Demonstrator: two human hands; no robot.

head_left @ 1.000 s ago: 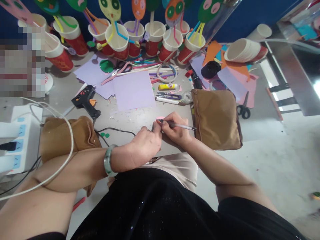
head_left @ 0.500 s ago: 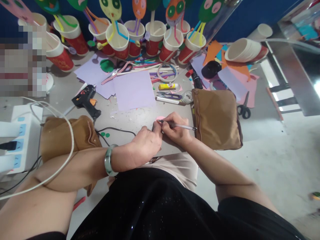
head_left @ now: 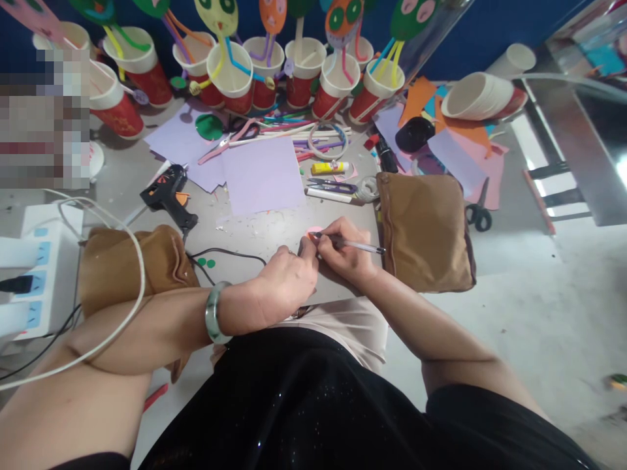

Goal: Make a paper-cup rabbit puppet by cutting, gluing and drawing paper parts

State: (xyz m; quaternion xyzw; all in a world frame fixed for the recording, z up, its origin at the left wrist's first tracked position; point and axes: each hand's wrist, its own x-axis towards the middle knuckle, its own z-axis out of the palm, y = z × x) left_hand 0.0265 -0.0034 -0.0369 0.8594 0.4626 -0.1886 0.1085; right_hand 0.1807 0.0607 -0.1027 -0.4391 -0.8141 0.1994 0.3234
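Pinched in my right hand (head_left: 347, 248) is a pen (head_left: 365, 247) with a clear barrel, its tip down at a small pink paper piece (head_left: 314, 230) on the table near its front edge. My left hand (head_left: 289, 277) lies beside it with curled fingers, the fingertips holding the pink piece against the table. Most of the piece is hidden by my fingers. Farther back lies a light purple paper sheet (head_left: 264, 176). Two small green dots (head_left: 206, 263) are on the table left of my left hand.
A black glue gun (head_left: 169, 199) lies at left, near a power strip (head_left: 49, 274) with cables. Brown cloth bags (head_left: 426, 232) flank my arms. Purple snips (head_left: 333, 186), a yellow glue stick (head_left: 329, 168) and pink scissors (head_left: 230, 140) lie behind. Red-and-white paper cups (head_left: 230, 72) with paper figures line the back.
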